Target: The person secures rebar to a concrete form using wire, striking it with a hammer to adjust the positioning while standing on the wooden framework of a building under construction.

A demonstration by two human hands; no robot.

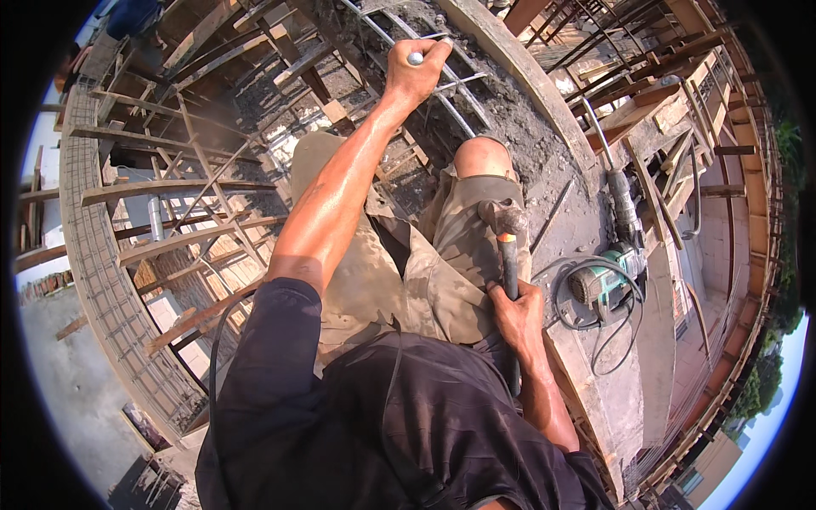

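Note:
My left hand (pixel 415 75) reaches far forward and is closed around a steel bar (pixel 415 58) among the rebar (pixel 459 106) that lies in a curved beam form. My right hand (pixel 517 310) rests at my right thigh, gripping the black handle of a hammer (pixel 503 223). The hammer's head points up beside my bent right knee (pixel 481 157). I am crouched on the concrete edge in khaki shorts and a dark shirt.
An electric demolition hammer (pixel 614 255) with a coiled cable lies on the concrete ledge (pixel 595 374) to my right. Timber formwork props (pixel 170 187) fill the drop on my left. A curved rebar cage (pixel 106 297) runs along the left edge. A person (pixel 127 25) stands at top left.

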